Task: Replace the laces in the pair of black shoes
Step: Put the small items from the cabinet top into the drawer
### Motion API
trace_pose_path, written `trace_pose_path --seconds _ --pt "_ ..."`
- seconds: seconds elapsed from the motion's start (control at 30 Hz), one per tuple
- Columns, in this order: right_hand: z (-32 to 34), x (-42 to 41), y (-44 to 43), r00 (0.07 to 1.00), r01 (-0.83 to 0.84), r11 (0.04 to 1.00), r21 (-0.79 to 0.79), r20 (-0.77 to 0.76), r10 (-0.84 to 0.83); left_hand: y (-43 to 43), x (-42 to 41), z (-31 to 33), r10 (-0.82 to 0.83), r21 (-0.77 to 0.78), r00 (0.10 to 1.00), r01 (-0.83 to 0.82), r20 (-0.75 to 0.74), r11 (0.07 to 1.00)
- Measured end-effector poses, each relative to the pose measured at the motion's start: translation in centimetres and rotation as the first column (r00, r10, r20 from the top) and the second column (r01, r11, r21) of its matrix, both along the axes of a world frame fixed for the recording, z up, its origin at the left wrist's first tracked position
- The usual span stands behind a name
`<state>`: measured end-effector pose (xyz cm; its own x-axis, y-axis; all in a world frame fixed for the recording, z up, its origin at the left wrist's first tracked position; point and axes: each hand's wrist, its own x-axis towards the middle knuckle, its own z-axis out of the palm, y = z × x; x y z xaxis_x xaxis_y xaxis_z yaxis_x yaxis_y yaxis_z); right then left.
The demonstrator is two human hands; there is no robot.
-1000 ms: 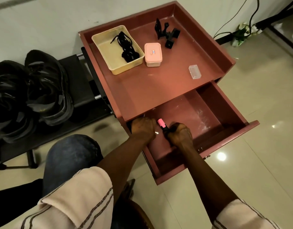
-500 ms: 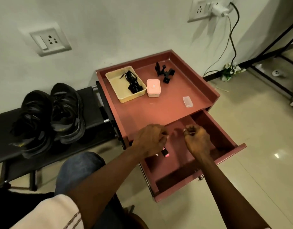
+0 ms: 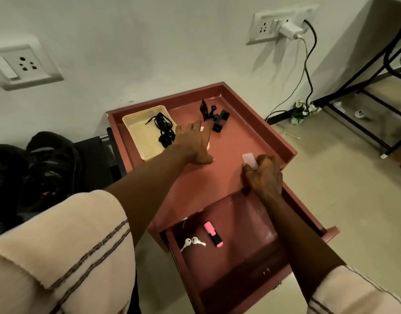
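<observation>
Laces, black and loosely coiled, lie at the far right end of a yellow tray that sits on the back left part of the red counter, against the wall. We see the left hand reaching across the counter just right of that tray, its fingers straight and spread wide, holding nothing. It hovers flat over a pink box, of which only slivers show at the hand's edge, and we cannot tell whether the palm touches it. The right hand is near the counter's front right rim, with its fingers curled and its thumb closed in on a small clear box, gripping it at its near end. A black clamp stands toward the back of the counter, well apart from both hands. Below the front edge the drawer stands pulled out; a pink highlighter and two keys lie close together at its left side. The black shoes rest side by side on a low dark rack to the left of the counter, untouched and well apart from the laces.
</observation>
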<state>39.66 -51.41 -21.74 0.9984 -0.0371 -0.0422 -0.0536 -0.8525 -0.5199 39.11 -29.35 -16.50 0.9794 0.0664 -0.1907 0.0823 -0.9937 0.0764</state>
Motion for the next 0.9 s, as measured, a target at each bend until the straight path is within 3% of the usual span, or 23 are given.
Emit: trace_pose_path --seconds 0.13,0.3,0.47,0.63,0.73,0.83,0.9 --pt "-0.5 0.8 0.0 1.0 0.013 0.999 0.043 0.021 -0.014 1.4 1.9 -1.0 -0.041 0.012 0.997 0.042 -0.059 0.999" --pt "-0.2 0.1 -1.0 0.998 0.056 0.967 0.247 0.024 -0.064 1.9 0.8 -1.2 -0.057 0.002 0.995 0.057 0.083 0.998" --pt "0.4 -4.2 -2.8 0.992 0.089 0.928 0.362 0.053 -0.116 -0.8 -5.4 -0.1 -0.054 -0.17 0.957 0.105 0.283 0.98" --pt "-0.9 -8.7 -5.2 0.997 0.065 0.976 0.207 -0.06 -0.053 -5.8 -14.4 -0.3 -0.078 -0.258 0.971 0.136 0.224 0.956" --pt "-1.8 -10.5 -5.6 0.977 -0.022 0.999 -0.028 -0.214 0.016 -8.6 -18.6 -2.3 -0.154 -0.233 0.988 0.155 0.02 0.96" --pt "-2.8 -11.9 -5.4 0.933 -0.173 0.963 -0.207 -0.348 0.092 -10.7 -20.5 -4.4 -0.19 -0.156 0.955 0.157 -0.226 0.975" --pt "-3.5 -12.6 -5.2 0.896 -0.262 0.928 -0.266 -0.424 0.132 -11.5 -21.0 -5.5 -0.171 -0.109 0.942 0.145 -0.289 0.983"
